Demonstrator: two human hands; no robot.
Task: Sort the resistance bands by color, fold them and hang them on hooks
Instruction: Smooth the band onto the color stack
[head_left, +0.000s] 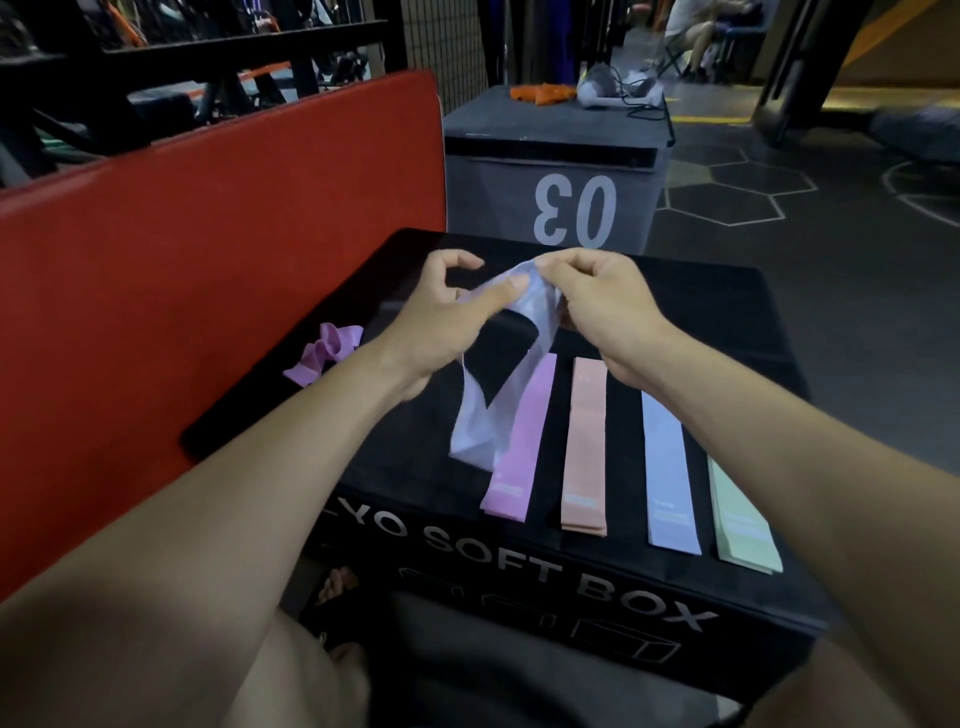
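Observation:
Both hands hold a pale blue resistance band above the black soft box. My left hand pinches its top edge with thumb and fingers, and my right hand pinches it just to the right. The band hangs down in a loose twisted loop. Flat on the box lie a pink band, a peach band, a pale blue band and a mint green band, side by side. A crumpled purple band lies at the box's left edge.
A red padded mat stands along the left. Behind the black box is a grey box marked 03 with an orange band, a pale bundle and cables on top. A seated person is far back right.

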